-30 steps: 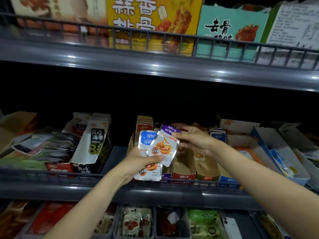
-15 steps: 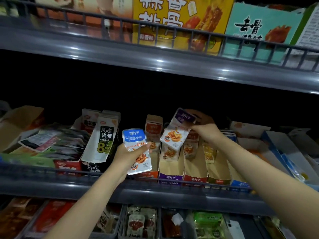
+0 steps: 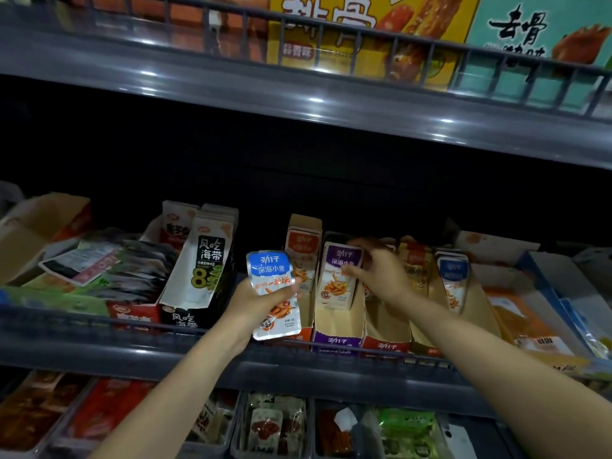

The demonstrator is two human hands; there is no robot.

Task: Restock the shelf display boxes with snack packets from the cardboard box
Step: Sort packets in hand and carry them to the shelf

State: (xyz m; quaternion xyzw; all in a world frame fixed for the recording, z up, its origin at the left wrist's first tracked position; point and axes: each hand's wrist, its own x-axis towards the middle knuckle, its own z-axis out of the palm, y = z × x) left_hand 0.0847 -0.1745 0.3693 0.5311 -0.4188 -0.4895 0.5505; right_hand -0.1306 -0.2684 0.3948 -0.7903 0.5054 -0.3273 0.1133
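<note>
My left hand (image 3: 255,301) grips a blue-topped snack packet (image 3: 273,294) upright in front of the middle shelf. My right hand (image 3: 381,271) pinches the right edge of a purple-topped packet (image 3: 339,276), which stands inside the purple display box (image 3: 337,329). Beside it stand an orange display box (image 3: 303,240) on the left and a red one (image 3: 385,342) on the right. Further right, a blue-topped packet (image 3: 453,279) stands in another narrow box. The cardboard supply box is out of view.
A wire rail (image 3: 99,323) runs along the front of the middle shelf. Seaweed packs (image 3: 205,260) and loose packets (image 3: 109,263) fill the left side. Open boxes (image 3: 536,293) sit at the right. Large cartons (image 3: 364,31) stand on the upper shelf, trays of snacks (image 3: 275,422) on the lower.
My right hand carried the purple packet away from the left hand and down into the purple display box. My left hand kept the blue packet and stayed nearly still.
</note>
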